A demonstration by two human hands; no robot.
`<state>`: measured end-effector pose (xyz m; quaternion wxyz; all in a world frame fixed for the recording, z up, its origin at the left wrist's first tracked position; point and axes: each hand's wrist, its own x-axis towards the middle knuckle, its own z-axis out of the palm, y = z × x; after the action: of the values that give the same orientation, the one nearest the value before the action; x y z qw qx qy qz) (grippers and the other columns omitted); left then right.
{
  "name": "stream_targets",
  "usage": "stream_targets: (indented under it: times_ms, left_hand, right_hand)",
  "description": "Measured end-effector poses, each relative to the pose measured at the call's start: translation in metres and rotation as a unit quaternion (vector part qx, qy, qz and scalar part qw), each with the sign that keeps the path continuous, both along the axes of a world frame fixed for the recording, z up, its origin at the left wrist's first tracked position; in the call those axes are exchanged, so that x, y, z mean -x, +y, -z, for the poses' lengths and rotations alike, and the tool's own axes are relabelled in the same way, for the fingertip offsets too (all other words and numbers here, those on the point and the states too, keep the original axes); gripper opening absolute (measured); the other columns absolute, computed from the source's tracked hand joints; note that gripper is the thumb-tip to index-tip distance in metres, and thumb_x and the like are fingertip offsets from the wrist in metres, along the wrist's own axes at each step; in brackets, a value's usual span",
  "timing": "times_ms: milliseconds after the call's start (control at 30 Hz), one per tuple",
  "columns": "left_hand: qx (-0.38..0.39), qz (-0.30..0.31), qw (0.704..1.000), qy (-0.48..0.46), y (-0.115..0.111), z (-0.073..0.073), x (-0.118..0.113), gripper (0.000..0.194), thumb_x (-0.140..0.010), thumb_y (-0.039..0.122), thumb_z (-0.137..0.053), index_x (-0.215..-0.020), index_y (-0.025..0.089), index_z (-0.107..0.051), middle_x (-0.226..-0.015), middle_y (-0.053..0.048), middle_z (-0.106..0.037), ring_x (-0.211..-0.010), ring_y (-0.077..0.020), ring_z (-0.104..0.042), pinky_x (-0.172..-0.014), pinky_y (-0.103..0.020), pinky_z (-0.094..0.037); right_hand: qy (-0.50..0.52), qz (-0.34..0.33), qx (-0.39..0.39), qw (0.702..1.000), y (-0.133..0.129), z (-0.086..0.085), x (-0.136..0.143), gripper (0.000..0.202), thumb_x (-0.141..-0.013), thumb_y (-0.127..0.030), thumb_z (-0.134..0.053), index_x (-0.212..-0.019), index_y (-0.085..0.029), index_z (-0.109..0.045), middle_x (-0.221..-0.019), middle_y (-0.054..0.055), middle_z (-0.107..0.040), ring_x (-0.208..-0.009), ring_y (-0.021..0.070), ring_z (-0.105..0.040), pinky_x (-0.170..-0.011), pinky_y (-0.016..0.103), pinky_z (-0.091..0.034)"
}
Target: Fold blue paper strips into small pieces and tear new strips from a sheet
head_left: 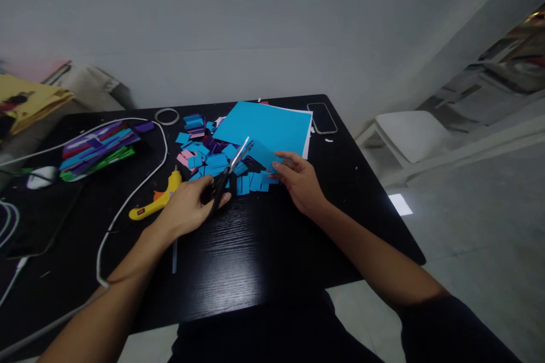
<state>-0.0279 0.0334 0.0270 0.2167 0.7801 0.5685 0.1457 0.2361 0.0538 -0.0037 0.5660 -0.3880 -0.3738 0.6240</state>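
Observation:
My left hand (193,201) is wrapped round the black handles of a pair of scissors (235,161), whose metal blades point up and away, slightly apart. Between the fingers of my right hand (300,181) is a strip of blue paper (264,154), its far end close to the blade tips. Behind it lies a large blue sheet of paper (268,119) with white paper under its right edge. Small cut blue paper pieces (217,161) are heaped below and left of the sheet, with some pink and purple ones among them.
A yellow glue gun (159,198) lies beside my left hand, a clear stick (174,256) below it. A white cable (131,198) loops across the black table. Bundled coloured strips (100,147) and a tape ring (167,117) lie left; a phone (322,118) lies right.

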Motion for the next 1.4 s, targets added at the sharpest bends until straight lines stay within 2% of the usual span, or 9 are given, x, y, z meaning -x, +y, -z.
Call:
stream_targets:
  times_ms: [100, 267, 433, 533, 800, 1167, 1400]
  left_hand:
    - [0.01, 0.037, 0.999, 0.006, 0.0, 0.003, 0.003, 0.038, -0.088, 0.057, -0.058, -0.074, 0.024, -0.048, -0.064, 0.001, -0.056, -0.057, -0.0185, -0.054, -0.055, -0.03, -0.035]
    - [0.008, 0.035, 0.999, 0.021, 0.0, 0.004, 0.006, 0.035, -0.088, 0.055, -0.06, -0.079, 0.024, -0.049, -0.072, 0.0, -0.061, -0.062, -0.021, -0.057, -0.058, -0.031, -0.035]
    - [-0.007, 0.049, 0.996, 0.07, -0.006, 0.005, -0.002, 0.03, -0.089, 0.052, -0.059, -0.083, 0.024, -0.049, -0.078, -0.002, -0.065, -0.067, -0.0229, -0.061, -0.059, -0.032, -0.035]
    - [-0.028, 0.055, 0.994, 0.091, -0.009, 0.005, -0.008, 0.03, -0.091, 0.051, -0.056, -0.083, 0.024, -0.046, -0.079, -0.003, -0.066, -0.068, -0.0235, -0.062, -0.06, -0.032, -0.035]
    - [-0.042, 0.062, 0.995, 0.071, -0.008, 0.006, -0.007, 0.025, -0.088, 0.045, -0.058, -0.079, 0.024, -0.046, -0.074, -0.002, -0.066, -0.064, -0.0205, -0.062, -0.06, -0.03, -0.036]
    - [-0.037, 0.045, 0.996, 0.067, -0.007, 0.009, -0.006, 0.029, -0.086, 0.048, -0.056, -0.074, 0.024, -0.044, -0.068, -0.001, -0.064, -0.06, -0.0194, -0.06, -0.059, -0.029, -0.036]
    - [-0.019, 0.048, 0.997, 0.056, -0.006, 0.009, -0.005, 0.029, -0.086, 0.048, -0.057, -0.073, 0.023, -0.047, -0.068, -0.001, -0.064, -0.057, -0.018, -0.058, -0.057, -0.028, -0.035]
  right_hand:
    - [0.026, 0.011, 0.027, 0.999, 0.001, -0.002, 0.0, 0.031, -0.07, -0.032, -0.09, -0.094, -0.024, -0.072, -0.083, -0.002, -0.069, -0.083, 0.0173, -0.069, -0.084, 0.039, -0.066]
    - [0.066, 0.017, 0.064, 0.996, 0.003, -0.001, -0.001, 0.032, -0.067, -0.026, -0.09, -0.088, -0.023, -0.066, -0.078, -0.003, -0.064, -0.083, 0.0172, -0.069, -0.087, 0.04, -0.065]
    - [0.041, -0.001, 0.036, 0.999, -0.002, -0.002, 0.001, 0.037, -0.07, -0.028, -0.092, -0.098, -0.025, -0.067, -0.086, -0.002, -0.07, -0.09, 0.0188, -0.072, -0.089, 0.042, -0.066]
    - [0.027, -0.007, 0.014, 1.0, -0.006, -0.004, 0.004, 0.039, -0.068, -0.032, -0.094, -0.097, -0.025, -0.07, -0.095, 0.0, -0.075, -0.095, 0.0206, -0.074, -0.086, 0.041, -0.067]
    - [0.007, -0.01, -0.042, 0.999, -0.014, -0.012, 0.009, 0.031, -0.071, -0.038, -0.092, -0.095, -0.025, -0.076, -0.097, 0.001, -0.079, -0.093, 0.0217, -0.077, -0.085, 0.042, -0.069]
    - [0.002, -0.014, -0.056, 0.998, -0.017, -0.014, 0.009, 0.025, -0.077, -0.036, -0.088, -0.096, -0.026, -0.077, -0.099, 0.002, -0.078, -0.093, 0.0208, -0.076, -0.085, 0.043, -0.069]
    - [0.011, -0.015, -0.044, 0.999, -0.016, -0.015, 0.009, 0.028, -0.074, -0.038, -0.09, -0.095, -0.026, -0.077, -0.096, 0.001, -0.079, -0.093, 0.0204, -0.076, -0.085, 0.041, -0.069]
